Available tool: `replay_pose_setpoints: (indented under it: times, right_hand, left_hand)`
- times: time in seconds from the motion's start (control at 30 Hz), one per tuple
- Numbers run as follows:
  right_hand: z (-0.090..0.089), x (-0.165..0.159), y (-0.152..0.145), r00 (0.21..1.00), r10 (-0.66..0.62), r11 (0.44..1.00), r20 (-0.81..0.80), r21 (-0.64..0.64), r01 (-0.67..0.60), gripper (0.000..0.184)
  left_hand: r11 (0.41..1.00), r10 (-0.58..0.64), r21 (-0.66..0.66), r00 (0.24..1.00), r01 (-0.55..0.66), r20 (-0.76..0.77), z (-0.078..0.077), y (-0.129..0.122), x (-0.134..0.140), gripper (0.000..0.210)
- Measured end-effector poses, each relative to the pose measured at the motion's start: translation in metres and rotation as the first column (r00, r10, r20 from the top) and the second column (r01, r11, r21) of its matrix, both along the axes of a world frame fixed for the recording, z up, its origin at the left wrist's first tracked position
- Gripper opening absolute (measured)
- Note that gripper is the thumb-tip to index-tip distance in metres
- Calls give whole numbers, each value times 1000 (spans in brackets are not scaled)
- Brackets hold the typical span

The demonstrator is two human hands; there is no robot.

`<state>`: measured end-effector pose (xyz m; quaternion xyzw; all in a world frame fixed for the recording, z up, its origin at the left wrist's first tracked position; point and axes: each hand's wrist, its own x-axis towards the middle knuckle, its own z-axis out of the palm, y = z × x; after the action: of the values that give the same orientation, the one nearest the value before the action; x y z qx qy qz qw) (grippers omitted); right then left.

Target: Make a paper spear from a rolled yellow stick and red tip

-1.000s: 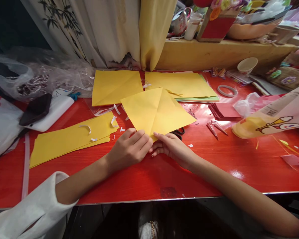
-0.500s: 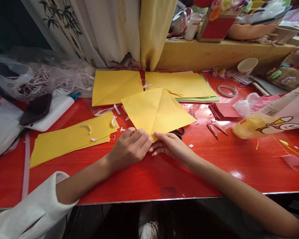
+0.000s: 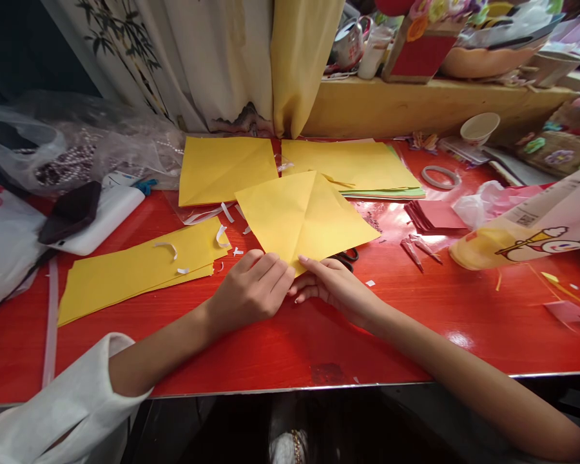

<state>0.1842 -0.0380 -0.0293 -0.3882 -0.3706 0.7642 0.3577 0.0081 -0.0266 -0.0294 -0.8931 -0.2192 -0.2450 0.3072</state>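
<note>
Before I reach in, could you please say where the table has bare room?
Bare red tabletop shows between the left forearm and right forearm, along the front edge; another lies between the right forearm, drink cup and pink scrap. It is crowded behind the yellow sheet, with more paper, and far left, with plastic bags and a phone.

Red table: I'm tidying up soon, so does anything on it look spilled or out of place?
Yes: loose white scraps lie scattered on and beside the yellow strips; they look like stray offcuts.
</note>
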Motion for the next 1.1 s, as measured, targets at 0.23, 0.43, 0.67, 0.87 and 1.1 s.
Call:
replay_pose_setpoints:
  times: [0.23,0.43,0.67,0.87,1.1]
  right_hand:
    - [2,0,0,1000,0,1000,19,-11,0,30]
    - [0,0,0,1000,7,1000,9,-2,-7,32]
    - [-2,1,0,1000,23,1000,-17,20,-23,33]
    - [0,-1,0,1000,19,1000,-11,5,-18,31]
    - [-2,0,1,1000,12,1000,-25,5,-12,31]
  left_hand:
    - [1000,-17,16,1000,17,-7,0,-1,-1,9]
    - [999,-9,40,1000,10,-27,1,-2,-2,12]
    - [1000,2,27,998,-1,-56,3,-2,-2,13]
    - [1000,-17,4,998,17,-65,1,0,-1,18]
    - [1000,-3,2,993,3,-117,-2,2,1,21]
